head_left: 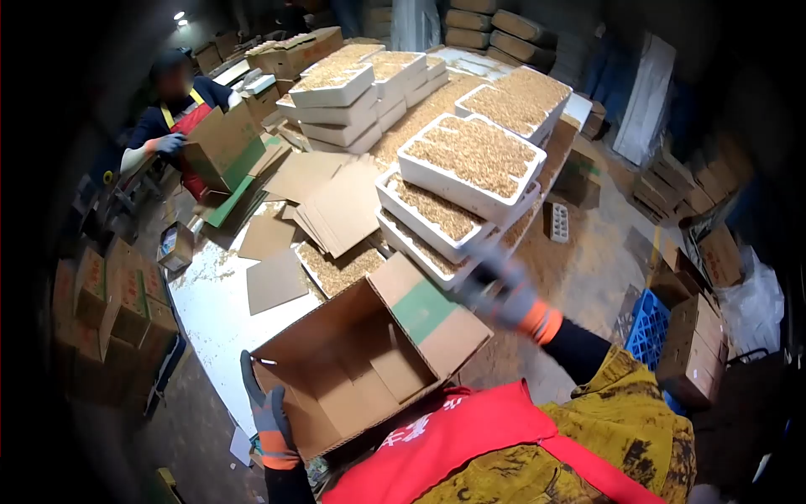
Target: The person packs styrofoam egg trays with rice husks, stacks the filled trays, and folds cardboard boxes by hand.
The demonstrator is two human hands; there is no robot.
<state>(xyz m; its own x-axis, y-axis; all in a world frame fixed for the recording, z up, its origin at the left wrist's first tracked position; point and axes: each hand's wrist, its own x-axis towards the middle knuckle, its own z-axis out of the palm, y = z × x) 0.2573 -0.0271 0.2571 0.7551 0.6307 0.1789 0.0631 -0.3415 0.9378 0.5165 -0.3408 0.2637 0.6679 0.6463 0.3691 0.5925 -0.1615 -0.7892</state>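
Note:
An empty cardboard box [336,361] tilts in front of my body, its open side facing up and one flap with a green stripe folded out to the right. My left hand [273,412], in a grey glove with an orange cuff, grips its left wall. My right hand [499,294], gloved alike, is smeared by motion beyond the flap. It is nearest to a stack of white foam trays [483,200] filled with light brown shavings or grains; I cannot tell whether it touches them. Flat cardboard pieces [340,202] lie behind the box, partly over another filled tray [336,267].
A co-worker [180,113] at the left handles a cardboard carton [222,147]. More foam trays [336,97] are stacked at the table's back. Cartons [126,294] stand at the left. A blue crate [646,332] and cartons [693,349] stand on the floor at right.

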